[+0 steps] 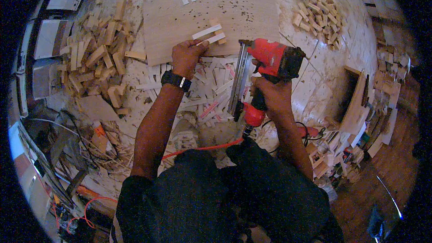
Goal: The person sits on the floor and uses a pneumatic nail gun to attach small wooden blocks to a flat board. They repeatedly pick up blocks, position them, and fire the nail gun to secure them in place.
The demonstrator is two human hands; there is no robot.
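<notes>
Nailer fills your wrapped right hand while your nearly closed left hand pinches a pale wooden strip.

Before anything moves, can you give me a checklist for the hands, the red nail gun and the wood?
1. Right hand around the nail gun handle: ok.
2. Left hand pinching a white strip: ok.
3. Gun's nose apart from the left hand: ok, a gap shows.
4. Board free of dark specks: not ok, many lie across it.
5. Finger off the trigger: cannot tell.
</notes>
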